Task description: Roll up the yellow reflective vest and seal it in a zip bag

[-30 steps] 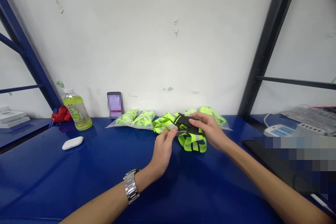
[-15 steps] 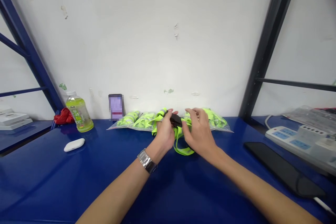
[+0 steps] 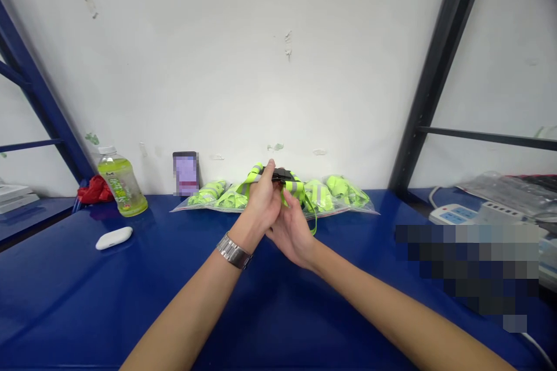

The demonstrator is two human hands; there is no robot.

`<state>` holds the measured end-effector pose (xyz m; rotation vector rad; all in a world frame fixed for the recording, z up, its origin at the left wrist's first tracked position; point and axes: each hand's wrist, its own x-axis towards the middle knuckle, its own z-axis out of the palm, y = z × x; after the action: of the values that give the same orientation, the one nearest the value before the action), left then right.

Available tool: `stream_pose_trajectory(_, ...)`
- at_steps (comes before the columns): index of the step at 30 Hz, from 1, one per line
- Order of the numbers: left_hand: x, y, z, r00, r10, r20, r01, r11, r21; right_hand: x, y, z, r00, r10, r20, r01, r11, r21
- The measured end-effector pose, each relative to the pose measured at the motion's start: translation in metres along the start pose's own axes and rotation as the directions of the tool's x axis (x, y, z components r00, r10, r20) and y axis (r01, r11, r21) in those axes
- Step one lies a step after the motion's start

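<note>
Left hand (image 3: pixel 261 200) closed around bunched neon strap (image 3: pixel 296 188) with black buckle (image 3: pixel 278 174), raised above blue bench (image 3: pixel 130 295). Right hand (image 3: pixel 291 232) cupped beneath, fingers curled on same strap. Bagged straps (image 3: pixel 335 194) just behind, by wall. Bottle (image 3: pixel 118 182), white case (image 3: pixel 114 237) well left.

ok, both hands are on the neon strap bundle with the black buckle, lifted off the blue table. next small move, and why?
Probably lower the neon-yellow reflective strap bundle with the black buckle onto the blue table: the left hand and right hand grip it mid-air, and a strap loop dangles loose.
</note>
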<state>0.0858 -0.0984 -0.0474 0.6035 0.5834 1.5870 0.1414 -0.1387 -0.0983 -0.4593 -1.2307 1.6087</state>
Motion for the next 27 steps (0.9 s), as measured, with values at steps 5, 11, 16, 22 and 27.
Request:
stream_pose_trajectory(5, -0.014, -0.003, 0.007, 0.998, -0.051, 0.031, 0.053, 0.996, -0.072, 0.02, -0.003, 0.004, 0.944, -0.181, -0.277, 0.228, 0.963, 0.147)
stream_pose_trajectory(11, -0.023, -0.009, 0.0, 0.987, -0.158, -0.022, 0.155, 0.983, -0.097, 0.032, -0.018, -0.007, 0.739, -0.186, -0.647, 0.378, 0.91, 0.169)
stream_pose_trajectory(16, -0.023, -0.011, -0.006, 0.988, -0.096, -0.118, 0.087, 0.993, -0.085, 0.029, -0.023, -0.018, 0.639, -0.145, -0.755, 0.399, 0.902, 0.165)
stream_pose_trajectory(22, -0.03, -0.03, -0.027, 0.986, 0.154, 0.069, -0.167, 0.946, 0.279, 0.028, -0.031, -0.011, 0.62, -0.025, -0.784, 0.381, 0.883, 0.273)
stream_pose_trajectory(27, -0.041, -0.062, -0.044, 0.885, -0.023, 0.466, -0.147, 0.934, 0.325, 0.027, -0.05, 0.007, 0.648, 0.015, -0.761, 0.351, 0.882, 0.316)
